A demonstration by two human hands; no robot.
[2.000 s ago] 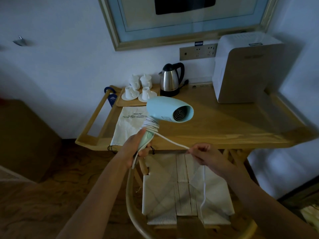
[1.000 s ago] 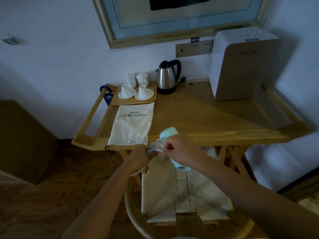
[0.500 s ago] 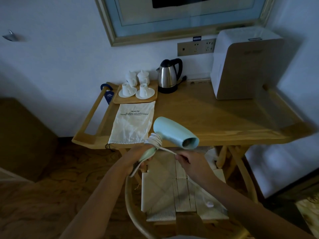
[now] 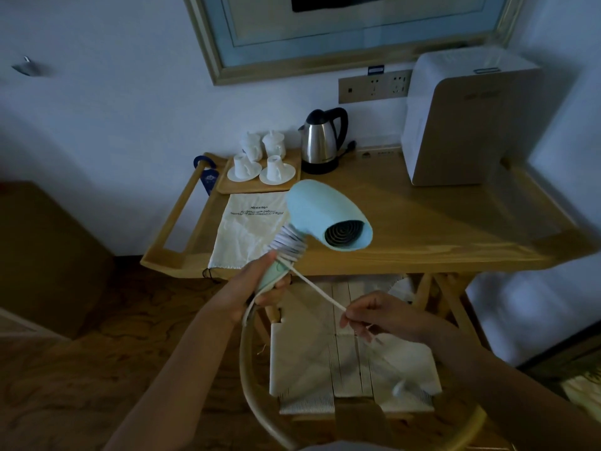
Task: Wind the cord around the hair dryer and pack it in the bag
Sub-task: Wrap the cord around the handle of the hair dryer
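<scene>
Head view: the dryer is held up by its handle in the closed left hand, above the table's near edge. Several turns of cord are already wound just above that grip; a taut length runs down to the right hand, pinched shut on it. Some loose cord seems left below; the bag lies flat, unpacked, beyond the left grip. Compared with half a second ago, the dryer has been raised and its nozzle turned toward the camera.
</scene>
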